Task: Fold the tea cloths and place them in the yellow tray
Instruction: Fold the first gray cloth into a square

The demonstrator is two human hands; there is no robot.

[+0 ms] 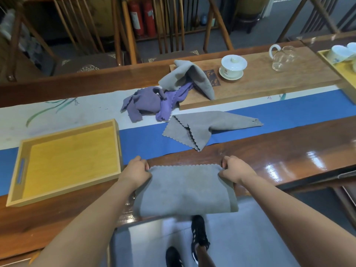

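Pinching the two far corners of a grey tea cloth (185, 187), I have my left hand (135, 170) on its left corner and my right hand (236, 169) on its right, fingers of both curled tight round the scalloped edge. The cloth lies at the near edge of the tabletop (269, 145), already doubled, its near fold hanging just over the lip.

To do this fold well, I judge I should keep the edge taut between both hands, bring it level so the scallops line up, and press the crease flat before letting go; a slack middle would leave it skewed. The yellow tray (21, 162) sits just to my left, so the carry should be short.

Further out, a second grey cloth (202, 128) lies loosely folded on the blue runner (144, 139). Beyond it a purple cloth (146, 105) is crumpled, and another grey cloth (190, 78) stands tented, half on a wooden tea board (279, 78). That board carries a lidded white cup (233, 67) and a glass pitcher (283, 57).

The tabletop is dark, glossy wood that catches glare on the right. Wooden chairs (81, 35) stand behind, with red fire extinguishers (143, 18) on the floor beyond.
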